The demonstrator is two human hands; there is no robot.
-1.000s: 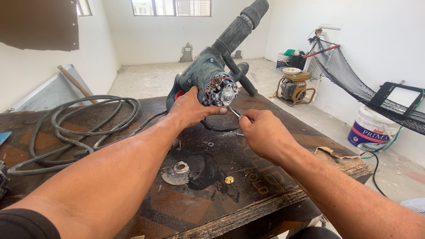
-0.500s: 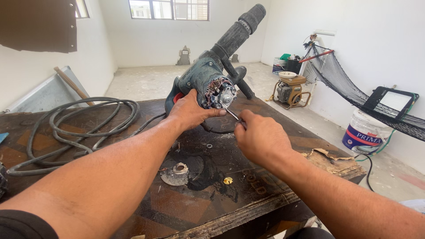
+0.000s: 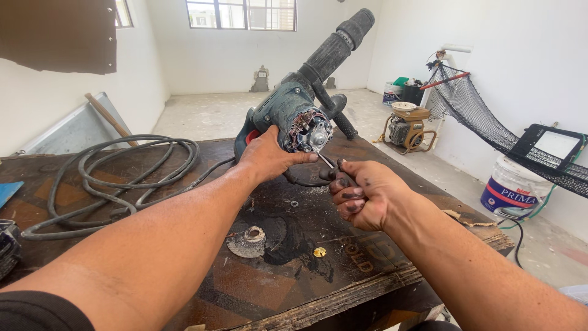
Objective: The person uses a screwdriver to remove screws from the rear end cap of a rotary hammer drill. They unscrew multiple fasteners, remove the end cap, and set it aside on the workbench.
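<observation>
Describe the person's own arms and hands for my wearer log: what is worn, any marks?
Both forearms are bare. A black short sleeve shows on the left upper arm. No gloves, watch or rings show. The right hand has dark grease smudges on its fingers; the left hand looks cleaner.

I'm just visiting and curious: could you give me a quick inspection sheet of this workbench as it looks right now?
Surface: dark, stained wooden table, edge chipped.
Job's things: opened green power tool, its inner parts exposed; thin screwdriver at its open end.
Clutter: round metal disc, small brass piece, small washer.
Hands: left hand steadies the tool; right hand, grease-stained, grips the screwdriver.
Cables: coiled grey cord on the table.
Surroundings: paint bucket, small engine, black netting.
</observation>
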